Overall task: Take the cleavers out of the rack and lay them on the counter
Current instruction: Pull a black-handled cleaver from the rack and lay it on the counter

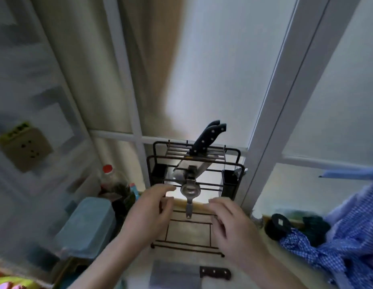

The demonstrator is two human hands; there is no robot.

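A black wire rack [233, 152] stands on the counter against a frosted window. Two black riveted cleaver handles [206, 139] stick up from its top slots, their blades partly visible behind the wires. A metal strainer-like tool [190, 190] hangs on the rack's front. One cleaver [177, 274] lies flat on the counter in front of the rack, its dark handle pointing right. My left hand [150, 209] and my right hand [229, 224] hover in front of the rack, fingers apart, holding nothing.
A pale blue plastic container [87, 226] sits left of the rack, with a red-capped bottle [108, 174] behind it. Blue checked cloth [338, 236] and a dark round object [278, 226] lie to the right. A wall socket [24, 149] is at far left.
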